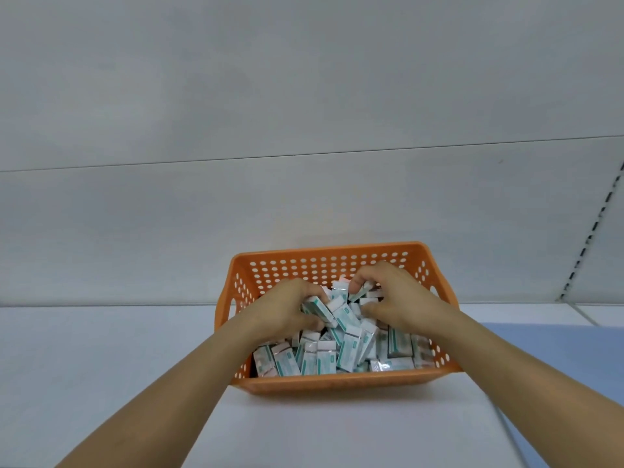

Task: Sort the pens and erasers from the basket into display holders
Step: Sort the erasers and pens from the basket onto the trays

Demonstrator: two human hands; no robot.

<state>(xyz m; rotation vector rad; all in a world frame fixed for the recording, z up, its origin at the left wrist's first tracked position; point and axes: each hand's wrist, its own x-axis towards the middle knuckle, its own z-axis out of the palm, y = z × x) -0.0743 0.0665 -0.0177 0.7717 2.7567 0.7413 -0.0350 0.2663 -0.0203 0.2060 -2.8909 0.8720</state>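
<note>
We had both hands in the orange basket (pixel 324 383) at lower centre. Our left hand (pixel 287 309) gripped a wrapped eraser (pixel 319 310); our right hand (pixel 395 295) pinched another eraser (pixel 359 292).

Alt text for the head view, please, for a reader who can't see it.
Both hands reach into an orange perforated basket full of wrapped erasers; the left hand grips one and the right hand pinches another. The basket stands on a white surface.

Both forearms cut off by the bottom edge. Fingertips of left hand (pixel 287 310) and right hand (pixel 393 295) buried among the wrapped erasers (pixel 337 352). Print on wrappers too blurred to read. Orange basket (pixel 324 385) floor hidden under the pile.
</note>
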